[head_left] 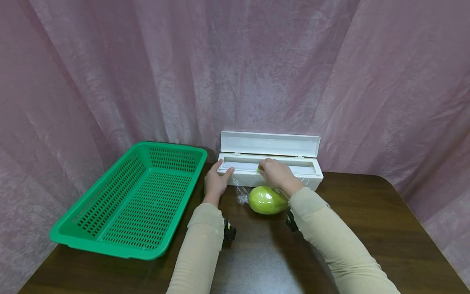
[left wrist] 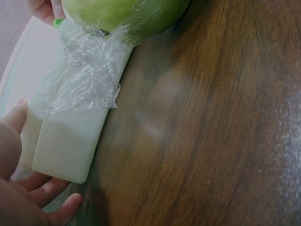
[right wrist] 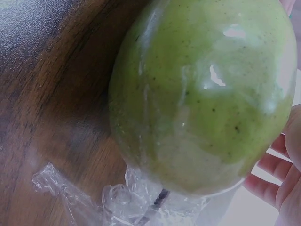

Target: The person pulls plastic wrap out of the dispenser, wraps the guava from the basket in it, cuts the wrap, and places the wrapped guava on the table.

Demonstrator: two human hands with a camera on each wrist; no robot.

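A white plastic wrap dispenser [head_left: 242, 178] lies across the table with its hinged lid raised. At its left end, my left hand [head_left: 215, 182] holds the box, thumb on the front top edge and fingers along the end. My right hand [head_left: 276, 174] pinches a small green slide cutter [left wrist: 59, 22] on the dispenser's front edge. Just in front sits a green papaya [head_left: 267, 200], covered in clear film. Crumpled plastic wrap [left wrist: 91, 70] trails from the fruit's stem end against the dispenser's front. My right fingers are mostly hidden behind the papaya in the right wrist view.
A large green perforated basket [head_left: 126, 254] stands on the left of the brown wooden table [head_left: 371, 220]. Pink curtains [head_left: 205, 73] hang close behind the dispenser. The table's rounded right edge shows beyond my right arm.
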